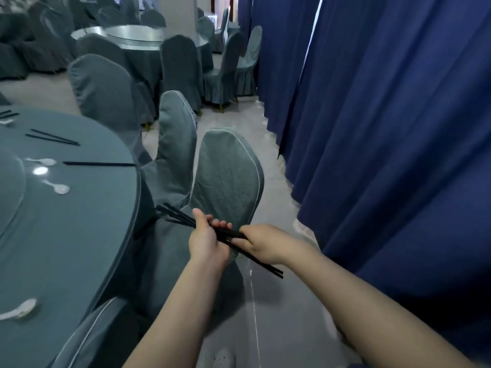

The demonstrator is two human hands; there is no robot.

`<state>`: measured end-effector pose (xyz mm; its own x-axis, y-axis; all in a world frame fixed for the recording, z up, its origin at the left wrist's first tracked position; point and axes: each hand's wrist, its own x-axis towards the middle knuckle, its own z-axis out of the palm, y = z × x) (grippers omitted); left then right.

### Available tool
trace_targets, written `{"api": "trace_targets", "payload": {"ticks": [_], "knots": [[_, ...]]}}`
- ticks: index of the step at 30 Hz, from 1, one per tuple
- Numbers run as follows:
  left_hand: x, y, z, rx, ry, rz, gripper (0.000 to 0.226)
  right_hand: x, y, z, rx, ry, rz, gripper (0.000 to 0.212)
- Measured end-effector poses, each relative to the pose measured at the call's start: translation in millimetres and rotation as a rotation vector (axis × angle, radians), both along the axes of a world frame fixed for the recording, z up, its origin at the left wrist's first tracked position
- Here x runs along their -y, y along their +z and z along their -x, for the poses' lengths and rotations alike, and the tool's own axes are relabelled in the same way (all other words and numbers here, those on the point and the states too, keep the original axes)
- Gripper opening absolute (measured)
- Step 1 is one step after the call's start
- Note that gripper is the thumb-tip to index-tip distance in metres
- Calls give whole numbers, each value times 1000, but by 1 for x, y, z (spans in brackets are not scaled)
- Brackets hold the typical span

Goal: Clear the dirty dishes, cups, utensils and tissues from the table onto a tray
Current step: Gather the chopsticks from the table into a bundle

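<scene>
Dim, cool, bluish indoor light with soft, weak shadows; a small white glare spot sits on the glossy table [79, 221], whose surface shows pale sheen around the white spoons [57, 187]. Wide-angle distortion bends the curtain [385, 128] and the table rim toward the frame edges. Overall sharpness is low: the far chairs [180, 67] are soft, the lower-left spoon and the forearms near the bottom edge are smeared by motion blur.

table [87, 235] at left with chopsticks [99, 163] and spoons [57, 187] on it, chairs [228, 179] beside it, curtain [385, 128] at right
</scene>
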<state>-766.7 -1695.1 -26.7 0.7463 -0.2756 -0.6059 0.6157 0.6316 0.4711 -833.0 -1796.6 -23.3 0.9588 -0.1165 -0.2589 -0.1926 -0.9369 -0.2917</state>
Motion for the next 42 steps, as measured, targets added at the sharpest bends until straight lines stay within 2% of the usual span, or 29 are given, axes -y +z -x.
{"api": "trace_targets", "payload": {"ticks": [4,7,14,16,18,21,27,35,42], "knots": [[62,14,-62,32,8,36,41,75,9,-54,33,-32,-61,39],[105,29,-111,56,59,81,43,140,20,-79,108,-165,-174,46],[236,55,-182,93,83,171,36,274,21,-131,332,-838,-1193,60],[281,57,-196,97,68,190,24,316,22,-153,366,-884,-1377,64],[326,56,-208,104,50,189,18,361,22,-176,408,-875,-1463,64],[392,55,-230,109,76,180,20,426,26,-213,413,-838,-1513,63],[481,60,-286,76,181,140,22,517,34,-288,324,-752,-1489,61],[541,38,-399,36,262,146,32,577,16,-419,203,-633,-1400,58],[564,34,-528,45,324,192,27,641,13,-536,111,-543,-1322,51]]}}
